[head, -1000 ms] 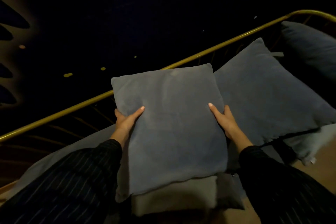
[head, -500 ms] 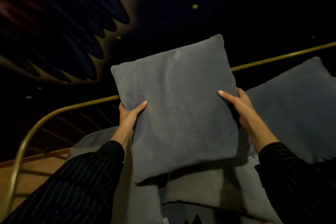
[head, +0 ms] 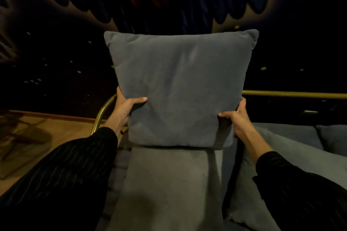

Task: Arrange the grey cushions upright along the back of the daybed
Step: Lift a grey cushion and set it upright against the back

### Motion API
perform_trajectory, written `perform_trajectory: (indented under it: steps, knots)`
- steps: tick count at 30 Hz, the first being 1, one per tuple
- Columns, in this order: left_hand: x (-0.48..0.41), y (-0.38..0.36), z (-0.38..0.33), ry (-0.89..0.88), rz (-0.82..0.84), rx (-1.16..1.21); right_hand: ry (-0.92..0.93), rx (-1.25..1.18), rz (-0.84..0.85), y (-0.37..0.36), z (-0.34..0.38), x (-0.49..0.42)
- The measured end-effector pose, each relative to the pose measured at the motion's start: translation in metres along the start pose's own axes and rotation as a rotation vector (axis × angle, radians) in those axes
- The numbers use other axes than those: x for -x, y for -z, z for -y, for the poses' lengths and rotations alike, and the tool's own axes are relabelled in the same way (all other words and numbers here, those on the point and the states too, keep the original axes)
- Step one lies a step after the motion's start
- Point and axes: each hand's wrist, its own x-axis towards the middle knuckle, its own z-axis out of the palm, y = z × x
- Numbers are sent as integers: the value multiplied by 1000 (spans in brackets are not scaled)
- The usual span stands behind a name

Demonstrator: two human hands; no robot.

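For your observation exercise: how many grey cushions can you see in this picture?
4: held cushion upright between left hand and right hand; flat cushion beneath; one right; one far right. Others may be hidden.

head view, facing forward and down (close), daybed rail [head: 293, 94] ahead

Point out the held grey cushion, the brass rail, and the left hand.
grey cushion [head: 180, 88]: head view, centre of its front face.
brass rail [head: 293, 94]: head view, horizontal bar right of cushion.
left hand [head: 125, 108]: head view, back of hand.
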Motion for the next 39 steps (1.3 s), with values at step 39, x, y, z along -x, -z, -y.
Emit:
perform_trajectory:
  steps: [39]
  knots:
    - [-72, 10, 59, 114, 14, -237, -126, 82, -203, -49, -51, -27]
